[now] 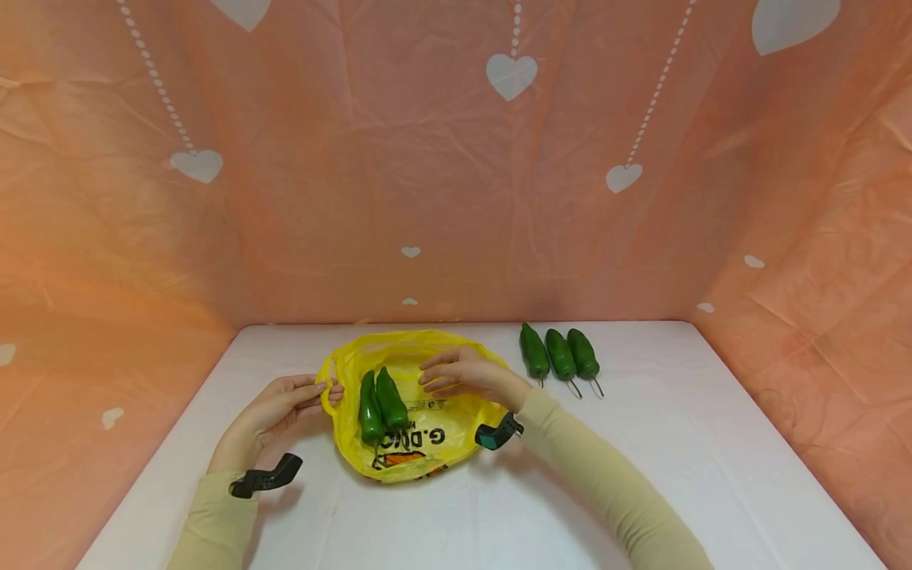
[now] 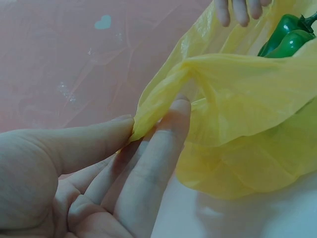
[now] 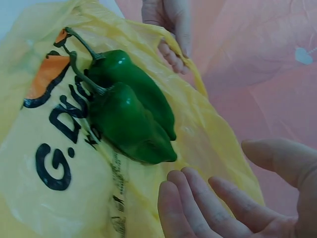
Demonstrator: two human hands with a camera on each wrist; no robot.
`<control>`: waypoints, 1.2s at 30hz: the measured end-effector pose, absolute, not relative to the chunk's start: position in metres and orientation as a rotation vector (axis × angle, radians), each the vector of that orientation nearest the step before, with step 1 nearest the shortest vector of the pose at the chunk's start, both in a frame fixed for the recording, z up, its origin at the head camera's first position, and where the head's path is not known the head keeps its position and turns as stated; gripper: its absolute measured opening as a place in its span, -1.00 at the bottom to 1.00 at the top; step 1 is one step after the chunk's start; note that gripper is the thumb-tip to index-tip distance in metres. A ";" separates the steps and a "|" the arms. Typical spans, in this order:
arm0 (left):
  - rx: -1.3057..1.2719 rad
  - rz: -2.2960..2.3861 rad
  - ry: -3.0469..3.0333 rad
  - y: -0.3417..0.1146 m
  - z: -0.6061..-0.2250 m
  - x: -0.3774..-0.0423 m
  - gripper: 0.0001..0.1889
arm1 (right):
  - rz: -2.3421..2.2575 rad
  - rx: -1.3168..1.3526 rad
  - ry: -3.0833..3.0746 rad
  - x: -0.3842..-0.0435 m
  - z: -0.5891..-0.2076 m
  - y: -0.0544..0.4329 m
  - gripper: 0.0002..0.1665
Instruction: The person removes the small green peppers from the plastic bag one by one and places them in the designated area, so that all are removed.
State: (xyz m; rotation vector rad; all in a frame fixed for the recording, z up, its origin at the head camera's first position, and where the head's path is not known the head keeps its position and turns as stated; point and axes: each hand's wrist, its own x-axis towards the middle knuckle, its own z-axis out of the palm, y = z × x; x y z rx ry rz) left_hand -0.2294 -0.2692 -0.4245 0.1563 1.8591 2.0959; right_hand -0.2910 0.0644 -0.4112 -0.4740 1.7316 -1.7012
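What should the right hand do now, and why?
I'd say the right hand should probably reach for the leftmost of the three long, glossy green peppers on the white table. It holds nothing, two other green peppers already lie in the yellow plastic bag, and the left hand pinches the bag's edge.

White table (image 1: 399, 526) | on it: yellow bag (image 1: 456, 431) | three green peppers (image 1: 560, 354)

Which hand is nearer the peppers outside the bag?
Right. The right hand is over the bag, left of the three peppers; the left hand pinches the bag's left edge, farther away.
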 end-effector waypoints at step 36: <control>0.162 2.054 1.891 -0.270 -0.425 -0.230 -0.45 | -1.582 -0.318 1.825 -0.287 -0.433 0.024 -0.51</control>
